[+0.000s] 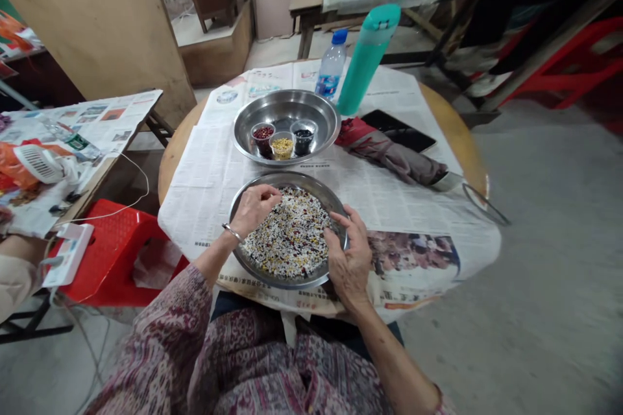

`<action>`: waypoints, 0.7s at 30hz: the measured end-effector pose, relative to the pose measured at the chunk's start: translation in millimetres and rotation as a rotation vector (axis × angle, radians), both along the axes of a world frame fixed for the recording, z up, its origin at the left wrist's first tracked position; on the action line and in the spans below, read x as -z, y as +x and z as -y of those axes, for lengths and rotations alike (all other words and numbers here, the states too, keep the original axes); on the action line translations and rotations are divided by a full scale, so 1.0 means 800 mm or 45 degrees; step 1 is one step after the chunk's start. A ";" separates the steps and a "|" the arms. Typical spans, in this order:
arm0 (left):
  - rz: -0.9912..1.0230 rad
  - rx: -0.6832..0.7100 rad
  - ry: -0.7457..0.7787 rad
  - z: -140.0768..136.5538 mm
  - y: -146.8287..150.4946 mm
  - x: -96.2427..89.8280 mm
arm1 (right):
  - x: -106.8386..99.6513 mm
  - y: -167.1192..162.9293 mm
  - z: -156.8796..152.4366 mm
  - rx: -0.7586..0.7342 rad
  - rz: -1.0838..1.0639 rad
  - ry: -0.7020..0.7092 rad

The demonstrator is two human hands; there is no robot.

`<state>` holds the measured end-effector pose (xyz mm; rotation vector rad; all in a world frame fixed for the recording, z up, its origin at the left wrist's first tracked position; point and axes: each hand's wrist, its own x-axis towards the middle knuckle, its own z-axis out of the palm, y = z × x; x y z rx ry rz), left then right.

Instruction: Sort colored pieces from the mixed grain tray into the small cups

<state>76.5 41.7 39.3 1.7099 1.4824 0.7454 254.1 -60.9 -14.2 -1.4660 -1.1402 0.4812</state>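
A round metal bowl (243, 189) in front of me holds a mix of white grains (287, 233) with red, yellow and dark beans scattered through it. My left hand (256, 209), with a bangle at the wrist, is over the bowl's left side, its fingers pinched together. Whatever the fingertips hold is too small to make out. At the right rim is my right hand (350, 259), thumb and fingers apart over the edge of the grains. Behind, a second metal bowl (287, 102) carries three clear cups: red beans (263, 133), yellow beans (282, 144) and dark beans (303, 133).
Newspaper covers the round table (195, 162). A water bottle (331, 65), a teal bottle (367, 61), a folded umbrella (394, 155) and a dark phone (399, 131) stand or lie behind. At left are a red stool (111, 253), a power strip (71, 253) and another person's arm.
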 end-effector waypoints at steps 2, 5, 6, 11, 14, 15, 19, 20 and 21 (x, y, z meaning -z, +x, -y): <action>-0.293 0.066 0.208 0.001 0.001 0.005 | 0.000 0.000 0.000 -0.001 0.008 -0.008; -0.551 0.133 0.314 0.003 0.003 0.006 | 0.001 0.000 0.000 0.004 0.016 -0.010; -0.601 0.152 0.315 0.004 0.004 0.006 | 0.001 0.000 0.001 0.006 0.015 -0.010; -0.742 0.191 0.310 0.006 0.007 0.002 | 0.001 0.000 0.001 0.011 0.024 -0.010; -0.783 0.211 0.318 0.004 0.007 0.005 | 0.002 0.001 0.000 0.005 0.024 -0.011; -0.786 0.216 0.322 0.003 0.006 0.007 | 0.002 0.001 0.000 0.004 0.021 -0.010; -0.734 0.222 0.339 -0.001 0.006 0.014 | 0.002 0.001 0.001 0.003 0.014 -0.016; -0.704 0.213 0.343 -0.001 0.006 0.014 | 0.003 0.001 0.001 0.004 0.015 -0.016; -0.662 0.198 0.344 0.000 0.007 0.013 | 0.003 0.001 0.001 0.005 0.016 -0.015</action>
